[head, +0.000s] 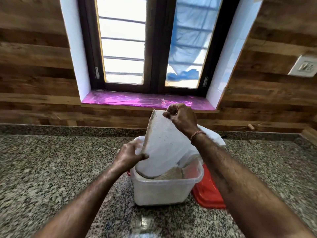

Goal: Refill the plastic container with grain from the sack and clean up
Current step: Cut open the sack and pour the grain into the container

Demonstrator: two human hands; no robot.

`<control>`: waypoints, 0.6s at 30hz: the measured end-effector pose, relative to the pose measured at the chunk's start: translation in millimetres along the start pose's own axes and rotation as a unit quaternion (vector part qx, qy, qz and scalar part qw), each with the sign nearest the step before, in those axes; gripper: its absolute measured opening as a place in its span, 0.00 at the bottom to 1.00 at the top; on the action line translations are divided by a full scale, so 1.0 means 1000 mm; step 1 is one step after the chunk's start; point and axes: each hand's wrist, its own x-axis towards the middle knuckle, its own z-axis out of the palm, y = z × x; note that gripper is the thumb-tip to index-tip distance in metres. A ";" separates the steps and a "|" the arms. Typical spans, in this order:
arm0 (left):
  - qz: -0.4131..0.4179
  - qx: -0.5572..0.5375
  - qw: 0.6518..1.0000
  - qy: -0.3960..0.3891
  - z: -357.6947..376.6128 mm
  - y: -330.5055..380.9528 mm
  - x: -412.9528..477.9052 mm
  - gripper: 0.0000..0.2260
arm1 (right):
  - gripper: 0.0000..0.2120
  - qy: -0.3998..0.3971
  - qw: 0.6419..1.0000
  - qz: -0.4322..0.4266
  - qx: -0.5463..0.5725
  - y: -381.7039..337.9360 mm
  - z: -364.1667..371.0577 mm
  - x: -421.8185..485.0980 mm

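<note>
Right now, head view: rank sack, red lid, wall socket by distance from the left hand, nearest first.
1. Sack: gripped by the left hand at its lower left edge, tipped into the container.
2. Red lid: on the counter, right of the container.
3. Wall socket: far upper right, on the wood wall.

The plastic container (164,191) stands on the bench (51,169), in front of the window (151,43) and its sill (137,100). Grain (169,175) lies in the container. The sack (164,143) is upended over the container, its lower end inside it and its upper end tilted away toward the window. A lid (208,191) lies on the bench just right of the container, touching it. A wall socket (304,66) sits on the wall far right of the container and above it.
</note>
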 end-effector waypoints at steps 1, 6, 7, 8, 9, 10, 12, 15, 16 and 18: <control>0.035 -0.053 0.998 0.013 -0.004 0.008 0.000 0.23 | 0.09 -0.002 1.000 -0.002 -0.012 0.000 0.001 0.000; 0.052 -0.108 0.990 0.080 -0.004 0.033 0.010 0.09 | 0.09 0.001 0.999 -0.028 -0.024 -0.008 0.007 0.003; 0.033 -0.076 0.994 0.074 -0.002 0.027 0.010 0.06 | 0.09 0.002 0.999 -0.032 -0.026 -0.008 0.005 0.003; 0.012 -0.055 0.997 0.058 0.001 0.018 0.011 0.06 | 0.09 -0.001 0.999 -0.033 -0.029 -0.007 0.004 0.004; -0.004 -0.070 0.997 0.042 0.004 0.011 0.010 0.07 | 0.09 -0.005 0.999 -0.035 -0.027 -0.004 0.002 0.005; -0.007 -0.114 0.993 0.027 0.005 0.008 0.010 0.10 | 0.09 -0.008 0.999 -0.036 -0.018 -0.001 0.000 0.005; 0.016 -0.238 0.971 0.019 0.006 0.016 0.011 0.13 | 0.08 -0.027 0.999 -0.040 0.006 0.005 -0.002 0.005; 0.026 -0.344 0.936 0.071 0.005 0.030 0.023 0.13 | 0.10 -0.132 0.990 -0.046 0.021 0.017 -0.005 0.006; 0.022 -0.370 0.925 0.084 0.003 0.030 0.026 0.13 | 0.12 -0.171 0.984 -0.044 0.027 0.025 -0.007 0.007; 0.003 -0.422 0.902 0.096 -0.001 0.024 0.028 0.12 | 0.15 -0.207 0.978 -0.021 -0.003 0.054 -0.017 0.011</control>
